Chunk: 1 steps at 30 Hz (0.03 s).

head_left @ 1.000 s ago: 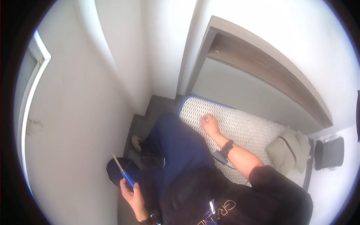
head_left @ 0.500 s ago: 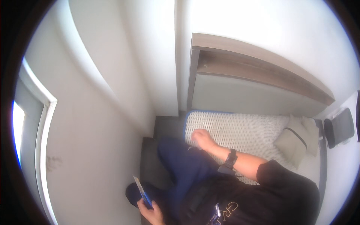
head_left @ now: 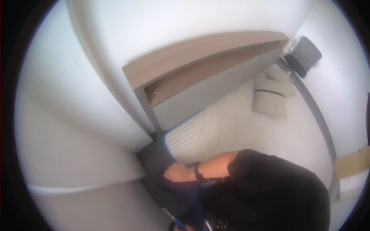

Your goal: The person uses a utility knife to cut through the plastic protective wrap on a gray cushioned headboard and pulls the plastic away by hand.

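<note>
My right hand (head_left: 178, 173) is closed, fingers curled, over my dark blue trouser leg beside the near-left corner of a white woven mattress (head_left: 192, 140) with a blue edge. Whatever those fingers hold, if anything, is hidden. A black band (head_left: 198, 171) circles that wrist. At the lower edge, my left hand (head_left: 184, 228) shows only in part, closed round a blue-handled utility knife (head_left: 178, 222). The knife's pale blade end points up and left, toward the wall.
Behind the mattress stands a wooden headboard (head_left: 208, 50) with a shelf recess. Beige cushions (head_left: 269, 102), one crossed by a dark strap, lie at its far end. A grey chair-like object (head_left: 306, 56) is farther right. Pale walls (head_left: 77, 154) stand close on my left; dark floor (head_left: 154, 156) shows beside the mattress.
The view has swung right and tilted. My right hand has moved off the mattress edge to over my leg. The knife and left hand now sit lower in view, partly cut off.
</note>
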### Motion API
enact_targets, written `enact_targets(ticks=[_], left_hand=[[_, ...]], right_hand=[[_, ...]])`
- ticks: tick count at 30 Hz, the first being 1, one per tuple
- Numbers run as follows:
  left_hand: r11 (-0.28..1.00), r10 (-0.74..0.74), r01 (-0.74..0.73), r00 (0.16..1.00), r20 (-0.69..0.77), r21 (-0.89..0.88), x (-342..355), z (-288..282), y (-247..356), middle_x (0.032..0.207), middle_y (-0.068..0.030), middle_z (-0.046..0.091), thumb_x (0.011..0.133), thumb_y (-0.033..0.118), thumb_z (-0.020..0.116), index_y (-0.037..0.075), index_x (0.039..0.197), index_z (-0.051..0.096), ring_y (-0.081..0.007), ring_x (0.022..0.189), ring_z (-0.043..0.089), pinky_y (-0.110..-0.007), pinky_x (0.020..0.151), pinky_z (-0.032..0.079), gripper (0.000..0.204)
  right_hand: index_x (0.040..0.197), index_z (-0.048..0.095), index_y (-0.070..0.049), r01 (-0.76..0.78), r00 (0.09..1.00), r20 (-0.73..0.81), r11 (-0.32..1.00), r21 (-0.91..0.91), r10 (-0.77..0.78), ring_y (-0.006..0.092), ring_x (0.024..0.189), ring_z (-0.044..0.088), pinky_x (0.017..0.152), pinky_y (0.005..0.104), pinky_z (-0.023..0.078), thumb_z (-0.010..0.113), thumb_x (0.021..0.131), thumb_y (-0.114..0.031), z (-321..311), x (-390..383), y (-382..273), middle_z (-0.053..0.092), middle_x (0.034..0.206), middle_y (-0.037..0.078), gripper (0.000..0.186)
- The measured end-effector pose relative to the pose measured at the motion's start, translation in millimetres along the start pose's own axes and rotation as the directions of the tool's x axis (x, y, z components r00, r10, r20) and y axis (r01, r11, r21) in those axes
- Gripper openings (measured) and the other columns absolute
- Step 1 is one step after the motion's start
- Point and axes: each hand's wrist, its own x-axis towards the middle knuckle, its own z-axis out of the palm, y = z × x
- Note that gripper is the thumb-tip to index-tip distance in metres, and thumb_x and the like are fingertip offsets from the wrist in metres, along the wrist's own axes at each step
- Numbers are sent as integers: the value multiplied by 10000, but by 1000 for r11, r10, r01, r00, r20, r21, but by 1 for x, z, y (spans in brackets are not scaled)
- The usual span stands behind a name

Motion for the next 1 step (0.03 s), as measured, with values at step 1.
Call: enact_targets(ticks=[1], left_hand=[[1000,22,-22,1000,18,18,5,-18,9,1391,-263,577,930,358,759,-40,1399,526,-402,1223,581,-498,1054,445,657]], right_hand=[[799,724,-55,-2,1000,-7,1000,15,3,389,740,701,667,514,562,582,969,-379,0,2,-5,714,787,176,393]])
